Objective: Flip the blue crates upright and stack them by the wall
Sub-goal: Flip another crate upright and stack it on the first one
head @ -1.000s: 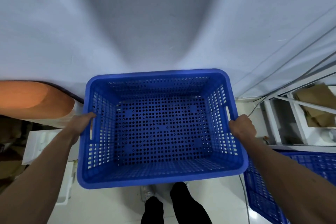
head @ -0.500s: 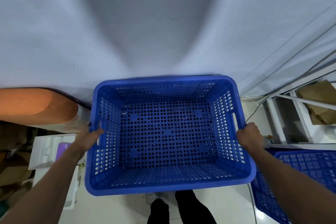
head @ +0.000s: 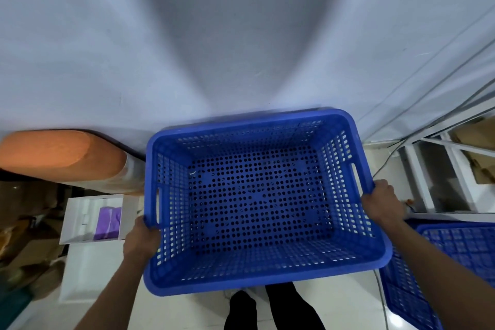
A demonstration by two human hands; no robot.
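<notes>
The blue crate (head: 257, 209) has shifted rightward and lower in the head view over the last second, with its open side up throughout. The left hand (head: 140, 240) has slid along the left rim. It was level with the handle slot (head: 157, 205) and now grips nearer the crate's near corner, below that slot. The right hand (head: 383, 202) has travelled with the right rim. At the left, an open white box (head: 80, 211) holding something purple (head: 108, 224) has come into sight, uncovered by the left arm.
</notes>
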